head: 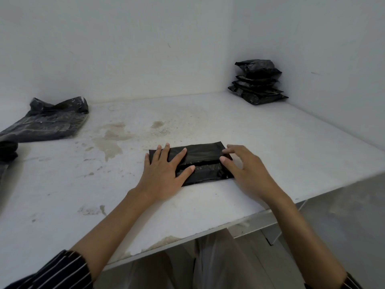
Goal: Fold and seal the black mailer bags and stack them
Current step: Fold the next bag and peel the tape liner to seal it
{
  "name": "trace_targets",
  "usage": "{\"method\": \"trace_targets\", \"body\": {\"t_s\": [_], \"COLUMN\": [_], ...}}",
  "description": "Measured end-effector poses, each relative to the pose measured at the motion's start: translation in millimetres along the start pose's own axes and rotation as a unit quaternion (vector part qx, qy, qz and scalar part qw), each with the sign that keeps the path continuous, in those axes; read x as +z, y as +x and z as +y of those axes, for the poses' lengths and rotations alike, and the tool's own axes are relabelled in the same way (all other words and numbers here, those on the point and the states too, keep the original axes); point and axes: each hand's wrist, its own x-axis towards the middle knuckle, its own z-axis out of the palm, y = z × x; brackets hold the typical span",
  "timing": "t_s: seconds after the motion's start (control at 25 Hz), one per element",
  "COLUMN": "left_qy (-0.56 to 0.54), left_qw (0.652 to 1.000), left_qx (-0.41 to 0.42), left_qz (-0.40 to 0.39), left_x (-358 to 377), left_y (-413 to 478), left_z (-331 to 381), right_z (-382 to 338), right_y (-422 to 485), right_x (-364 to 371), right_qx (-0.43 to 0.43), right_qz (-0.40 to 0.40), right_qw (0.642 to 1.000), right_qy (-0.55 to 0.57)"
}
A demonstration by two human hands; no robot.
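Observation:
A folded black mailer bag (203,157) lies flat on the white table (270,138), near its front edge. My left hand (164,172) presses on the bag's left half with straight, spread fingers. My right hand (243,170) rests on the bag's right end, its fingertips touching the upper flap. A seam runs across the bag between the two folded flaps. A stack of several sealed black bags (258,82) stands in the far right corner against the wall.
A loose pile of flat, unfolded black mailer bags (45,122) lies at the table's far left. Another dark bundle (7,151) sits at the left edge. The table's right edge drops off beyond my right hand. Walls close the back and right.

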Motion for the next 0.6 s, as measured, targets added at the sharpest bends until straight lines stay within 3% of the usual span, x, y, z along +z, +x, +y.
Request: {"method": "trace_targets", "body": {"t_s": [0.16,0.4,0.6], "left_qy": [-0.004,-0.004,-0.004], "left_qw": [1.000,0.996,0.992], "left_qx": [0.029,0.088,0.125], "left_qz": [-0.003,-0.015,-0.019], "left_x": [1.3,12.5,22.9], "left_y": [10.7,34.6,56.3], "left_z": [22.7,76.6,120.4], "right_z": [12.0,57.1,111.4], "right_y": [-32.4,-92.7,-117.8], "right_x": [-38.4,-67.5,-76.3], "right_qx": [0.014,0.094,0.195], "right_qz": [0.116,0.302,0.401], "right_qw": [0.987,0.921,0.875], "right_qy": [0.112,0.229,0.187]}}
